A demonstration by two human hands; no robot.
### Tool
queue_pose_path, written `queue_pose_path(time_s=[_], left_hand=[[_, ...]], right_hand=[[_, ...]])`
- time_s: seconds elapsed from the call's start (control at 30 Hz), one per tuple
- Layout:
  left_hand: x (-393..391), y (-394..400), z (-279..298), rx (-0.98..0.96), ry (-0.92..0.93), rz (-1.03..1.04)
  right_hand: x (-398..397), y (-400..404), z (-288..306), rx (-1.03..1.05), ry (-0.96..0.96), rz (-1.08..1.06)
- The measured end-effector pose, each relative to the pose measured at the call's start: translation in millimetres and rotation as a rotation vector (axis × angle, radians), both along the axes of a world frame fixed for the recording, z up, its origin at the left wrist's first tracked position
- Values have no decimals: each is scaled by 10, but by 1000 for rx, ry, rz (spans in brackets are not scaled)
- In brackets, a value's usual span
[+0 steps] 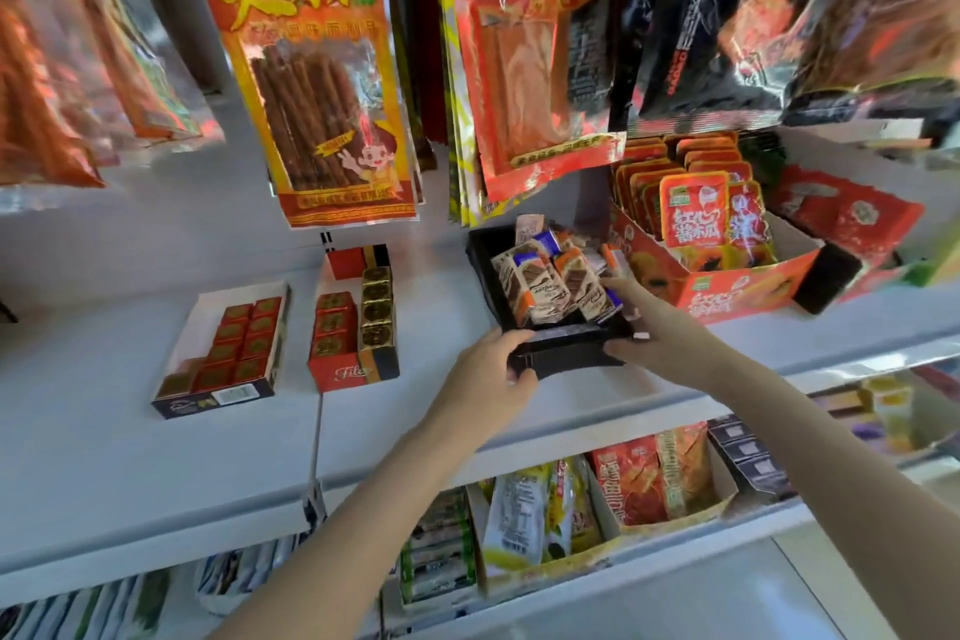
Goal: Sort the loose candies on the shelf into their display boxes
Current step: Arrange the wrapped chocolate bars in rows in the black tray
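A black display box (563,353) stands on the white shelf (156,457), filled with several wrapped candy bars (540,283) in white, orange and blue wrappers. My left hand (488,374) grips the box's front left corner. My right hand (654,327) holds the front right corner, fingers reaching onto the candy bars. To the left stand a flat box of red square candies (234,348) and a red and black box (356,327) holding red and gold square candies.
An orange carton of red snack packs (727,244) sits right of the black box. Large snack bags (317,68) hang above the shelf. The lower shelf (597,525) holds more snack boxes. Bare shelf lies at the front left.
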State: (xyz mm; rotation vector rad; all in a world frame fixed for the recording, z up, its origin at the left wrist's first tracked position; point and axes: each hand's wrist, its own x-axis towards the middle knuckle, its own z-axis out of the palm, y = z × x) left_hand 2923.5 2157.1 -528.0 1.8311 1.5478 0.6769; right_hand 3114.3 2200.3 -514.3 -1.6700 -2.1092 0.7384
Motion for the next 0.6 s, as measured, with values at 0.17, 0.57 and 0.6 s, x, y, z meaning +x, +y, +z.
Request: queue_pose_path(time_s=[0.17, 0.57, 0.6], left_hand=[[-266, -261, 64, 6, 63, 29], [-526, -408, 239, 351, 322, 19], [-481, -345, 226, 357, 338, 3]], right_hand=[[-138, -149, 69, -29, 53, 102], [-712, -230, 84, 129, 40, -108], [-701, -209, 105, 65, 144, -161]])
